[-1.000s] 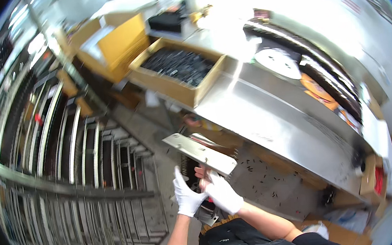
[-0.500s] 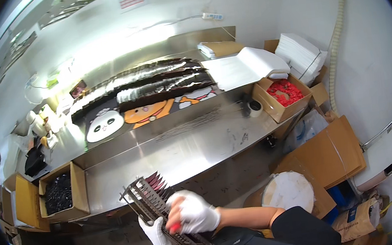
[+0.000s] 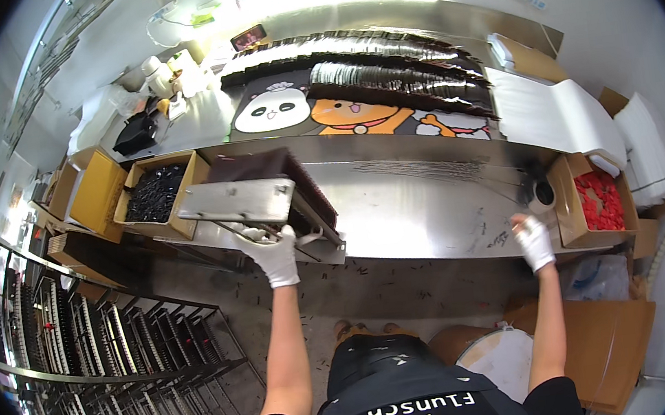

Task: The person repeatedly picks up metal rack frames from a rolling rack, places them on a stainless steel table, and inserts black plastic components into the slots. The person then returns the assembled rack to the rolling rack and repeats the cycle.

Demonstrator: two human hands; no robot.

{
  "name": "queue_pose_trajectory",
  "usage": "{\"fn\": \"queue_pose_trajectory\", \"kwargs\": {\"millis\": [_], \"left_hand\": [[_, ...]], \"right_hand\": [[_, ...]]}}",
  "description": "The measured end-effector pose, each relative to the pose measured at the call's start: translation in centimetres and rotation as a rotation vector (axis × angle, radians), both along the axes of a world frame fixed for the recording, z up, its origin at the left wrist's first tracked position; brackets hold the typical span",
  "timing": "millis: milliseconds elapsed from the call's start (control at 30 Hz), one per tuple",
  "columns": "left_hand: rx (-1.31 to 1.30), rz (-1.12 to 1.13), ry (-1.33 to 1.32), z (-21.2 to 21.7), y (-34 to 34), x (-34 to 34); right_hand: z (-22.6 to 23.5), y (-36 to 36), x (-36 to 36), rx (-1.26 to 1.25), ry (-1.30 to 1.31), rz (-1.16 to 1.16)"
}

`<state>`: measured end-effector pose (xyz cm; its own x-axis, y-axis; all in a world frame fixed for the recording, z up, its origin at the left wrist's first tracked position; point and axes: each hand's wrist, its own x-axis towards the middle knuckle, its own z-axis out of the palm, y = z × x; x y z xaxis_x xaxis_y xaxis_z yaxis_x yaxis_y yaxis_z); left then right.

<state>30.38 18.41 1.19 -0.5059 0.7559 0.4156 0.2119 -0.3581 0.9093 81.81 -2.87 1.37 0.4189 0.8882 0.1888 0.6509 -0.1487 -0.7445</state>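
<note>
My left hand (image 3: 272, 255), in a white glove, is closed on the lower near side of a metal rack (image 3: 238, 203). The rack rests tilted on the steel table's front part and carries a tightly packed row of thin dark pieces (image 3: 254, 165). My right hand (image 3: 533, 242), gloved but with bare fingertips showing, hovers at the table's front edge on the right. Its fingers are curled together, and what they hold, if anything, is too small to make out. Thin wire-like rods (image 3: 426, 167) lie on the table between the hands.
A box of small black pieces (image 3: 154, 193) stands left; a box of red pieces (image 3: 598, 202) stands right beside a dark-and-white roll (image 3: 542, 194). Dark strips (image 3: 383, 79) cover a cartoon mat (image 3: 273, 116) on the raised shelf. Loaded racks (image 3: 116, 322) fill the lower left; a round-topped stool (image 3: 498, 361) stands nearby.
The rack has gone from close to my body onto the table and been turned. My right hand has left it and moved far right. The view has swung left.
</note>
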Motion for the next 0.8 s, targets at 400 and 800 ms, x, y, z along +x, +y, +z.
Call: {"fn": "queue_pose_trajectory", "kwargs": {"millis": [400,800], "left_hand": [[-0.175,-0.741,1.110,7.9,8.5,7.4],[-0.274,-1.081,1.433,2.7,15.9,7.3]], "right_hand": [[-5.7,13.8,-15.3,0.058,0.864,0.121],[-12.8,9.0,-3.1,0.472,1.156,-1.111]]}}
